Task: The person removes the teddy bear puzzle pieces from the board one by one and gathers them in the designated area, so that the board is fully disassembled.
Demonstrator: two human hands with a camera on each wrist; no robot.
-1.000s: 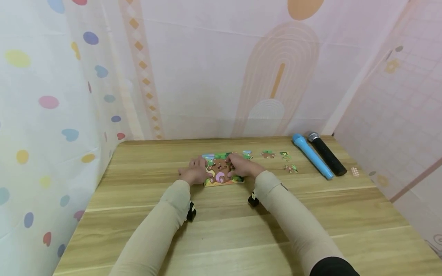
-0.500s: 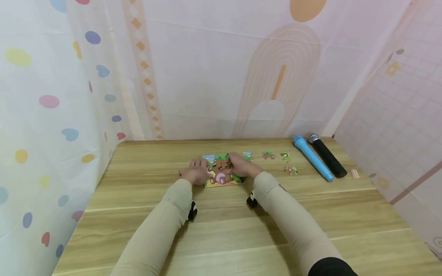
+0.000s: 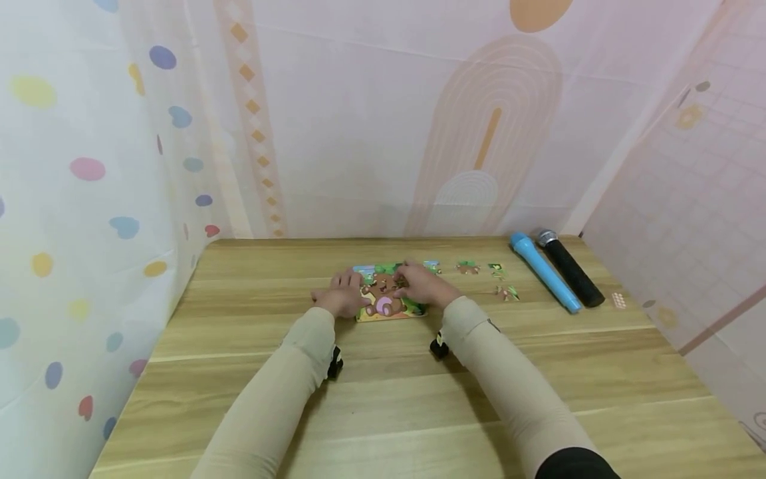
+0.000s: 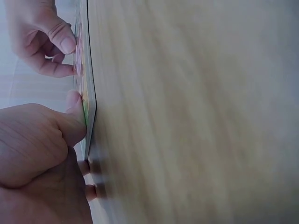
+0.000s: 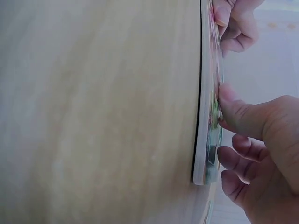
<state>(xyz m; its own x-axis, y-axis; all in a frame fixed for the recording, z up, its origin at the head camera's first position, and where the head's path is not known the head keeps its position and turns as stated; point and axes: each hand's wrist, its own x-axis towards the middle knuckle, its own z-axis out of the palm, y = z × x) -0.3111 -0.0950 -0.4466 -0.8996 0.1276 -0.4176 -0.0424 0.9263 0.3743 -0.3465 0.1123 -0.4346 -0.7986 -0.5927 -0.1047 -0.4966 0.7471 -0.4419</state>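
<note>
Left hand (image 3: 340,296) loosely spread, thumb on the puzzle | puzzle (image 3: 385,308) between both hands' fingers | right hand (image 3: 426,285) bent over it, pinching or not, can't tell | loose pieces (image 3: 469,268) right of those fingers | looks like piece-fitting; next calls for gentle pressing!

On the table (image 3: 383,412) (wood-grained): puzzle (image 3: 384,306), loose pieces (image 3: 468,268), two microphones (image 3: 545,273).
</note>
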